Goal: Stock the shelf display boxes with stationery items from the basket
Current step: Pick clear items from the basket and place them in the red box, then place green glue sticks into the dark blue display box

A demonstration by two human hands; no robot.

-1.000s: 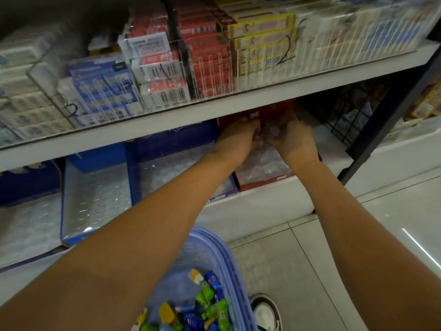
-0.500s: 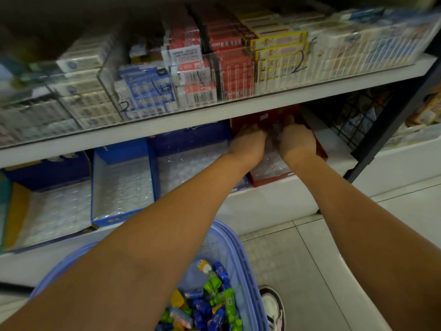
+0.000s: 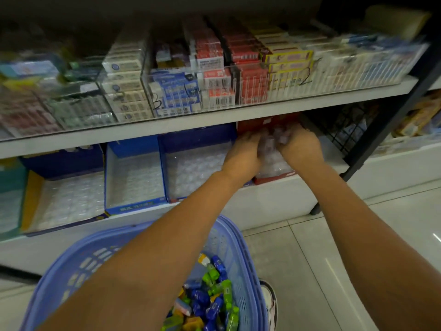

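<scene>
On the lower shelf, my left hand (image 3: 245, 155) and my right hand (image 3: 299, 145) are pressed close together inside the red display box (image 3: 274, 179). Between them they cup a blurred clump of clear plastic-wrapped items (image 3: 272, 139), fingers curled round it. More clear items line the bottom of that box. Below my forearms sits the lilac basket (image 3: 235, 237), holding several blue, green and yellow stationery pieces (image 3: 211, 295). Left of the red box stand two blue display boxes (image 3: 133, 206) (image 3: 198, 140) with clear bubbled lining inside.
The upper shelf (image 3: 214, 115) carries packed rows of boxed goods behind a clear front rail. A yellow-edged box (image 3: 27, 199) stands far left. A black shelf post (image 3: 372, 144) and wire grid (image 3: 346, 130) are at right. My shoe (image 3: 268, 299) rests on the tiled floor.
Both hands stay together in the red box, holding the clear items. My view has swung left and pulled back, so more of the blue boxes and the basket shows.
</scene>
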